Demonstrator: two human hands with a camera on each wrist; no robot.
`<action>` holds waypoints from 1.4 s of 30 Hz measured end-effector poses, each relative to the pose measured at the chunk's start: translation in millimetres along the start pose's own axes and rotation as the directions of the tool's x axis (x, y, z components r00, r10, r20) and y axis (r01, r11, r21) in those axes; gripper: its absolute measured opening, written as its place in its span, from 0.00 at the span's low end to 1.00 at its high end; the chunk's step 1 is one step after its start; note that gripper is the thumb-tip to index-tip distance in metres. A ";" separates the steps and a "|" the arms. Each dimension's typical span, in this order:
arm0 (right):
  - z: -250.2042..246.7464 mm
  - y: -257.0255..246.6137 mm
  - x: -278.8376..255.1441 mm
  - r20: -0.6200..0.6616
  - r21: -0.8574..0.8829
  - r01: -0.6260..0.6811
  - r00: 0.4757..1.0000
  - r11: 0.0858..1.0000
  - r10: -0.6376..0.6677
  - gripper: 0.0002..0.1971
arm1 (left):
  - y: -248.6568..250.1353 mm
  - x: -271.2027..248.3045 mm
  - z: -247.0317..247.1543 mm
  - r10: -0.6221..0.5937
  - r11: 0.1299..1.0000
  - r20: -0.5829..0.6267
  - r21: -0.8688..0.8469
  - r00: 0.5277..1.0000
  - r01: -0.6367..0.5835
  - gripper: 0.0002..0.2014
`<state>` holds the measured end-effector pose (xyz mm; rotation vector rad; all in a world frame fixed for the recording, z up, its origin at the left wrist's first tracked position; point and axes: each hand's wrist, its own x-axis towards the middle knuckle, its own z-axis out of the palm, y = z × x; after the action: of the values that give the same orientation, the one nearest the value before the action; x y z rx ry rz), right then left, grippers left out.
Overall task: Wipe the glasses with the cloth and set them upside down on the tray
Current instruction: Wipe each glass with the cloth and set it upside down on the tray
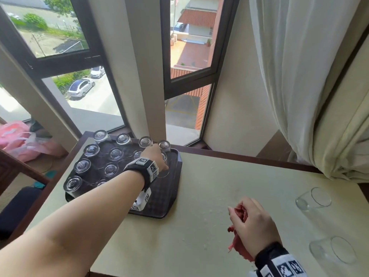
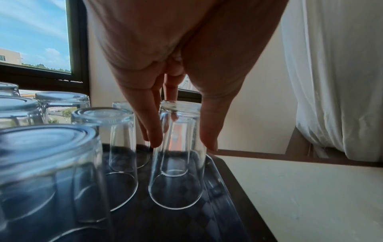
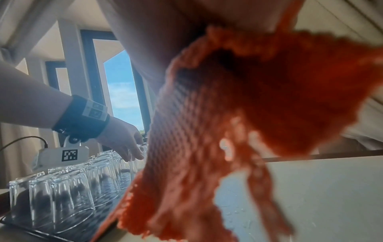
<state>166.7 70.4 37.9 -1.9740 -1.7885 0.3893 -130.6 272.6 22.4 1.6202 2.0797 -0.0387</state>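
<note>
Window corner, cream worktop (image 1: 199, 196) with a dark tray (image 1: 159, 204) at its left end, white curtain (image 1: 299, 76) to the right. The tray carries rows of clear glasses, all mouth down.

Your left hand (image 1: 155, 156) is out over the tray's far right corner. From the left wrist view the fingers (image 2: 153, 131) point straight down on either side of an inverted glass (image 2: 178, 155), thumb on the right wall, fingers on the left, lightly pinching it near the base end. Its rim looks to be on the tray or just about there; contact is hard to confirm. Long axis is vertical, mouth down, just beside a neighbouring inverted glass (image 2: 124, 147) on the left.

Your right hand (image 1: 253, 222) hovers over the worktop near its front edge, fingers curled round the bunched red cloth (image 1: 240, 212), which hangs down loose and frayed.

Two more glasses wait on the worktop's right side: far glass (image 1: 313, 198) and near glass (image 1: 333, 249). Both look tilted or on their side with mouths facing up and right; transparency makes this hard to settle. They sit to the right of your cloth hand, well apart from the tray, so the right hand is the nearer one for the next pick, the left well away across the worktop.

Glasses are plain, thin-walled, slightly tapered tumblers, thick base, likely slippery. Small water drops show on the worktop.
</note>
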 end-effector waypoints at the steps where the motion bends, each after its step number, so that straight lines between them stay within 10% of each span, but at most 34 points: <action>1: -0.6 1.1 -0.1 0.009 -0.013 -0.004 1.000 1.000 0.004 0.18 | 0.2 2.4 3.0 -0.002 1.000 0.001 0.000 1.000 0.002 0.38; 23: -17.8 19.4 -15.3 0.207 0.210 -0.198 0.966 0.957 0.155 0.23 | 5.8 10.7 17.9 -0.047 0.997 -0.014 0.068 0.999 0.048 0.50; 27: -39.3 33.0 -16.3 0.209 0.204 -0.222 0.961 0.953 0.179 0.31 | 30.5 -19.2 -3.2 -0.003 0.986 -0.207 0.161 0.978 0.037 0.58; 33: -85.5 61.7 -29.5 0.043 0.242 -0.159 0.987 0.957 0.153 0.23 | 131.8 -112.7 17.7 0.373 0.890 -0.498 -0.045 0.783 -0.453 0.35; 42: -173.7 136.8 -62.6 -0.236 0.204 -0.203 0.939 0.958 0.249 0.21 | 300.2 -147.2 142.9 0.722 0.677 -0.087 -0.114 0.686 -0.727 0.31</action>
<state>362.4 -23.5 113.4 -2.0054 -1.3237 0.3309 221.2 181.8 38.7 2.2450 1.2686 0.4043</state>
